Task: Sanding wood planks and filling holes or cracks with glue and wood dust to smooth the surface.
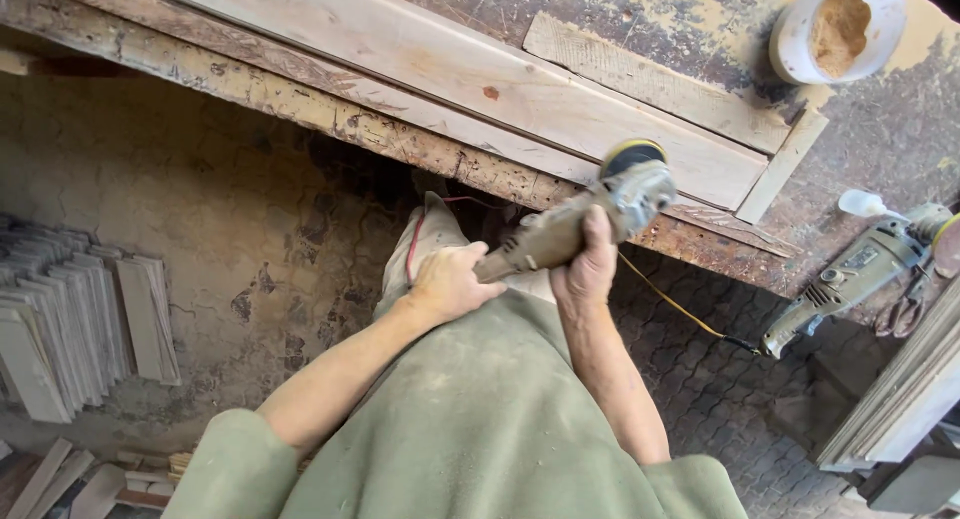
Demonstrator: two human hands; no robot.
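**Angle grinder held in both hands at tabletop edge**

Angle grinder sits at centre frame, its disc head just above the long pale plank on the tabletop. Left hand has fingers clamped round the rear handle; right hand has fingers closed on the body. Judged step: positioning before contact. Next move calls for a level disc and firm two-handed hold. A second grinder lies at right.
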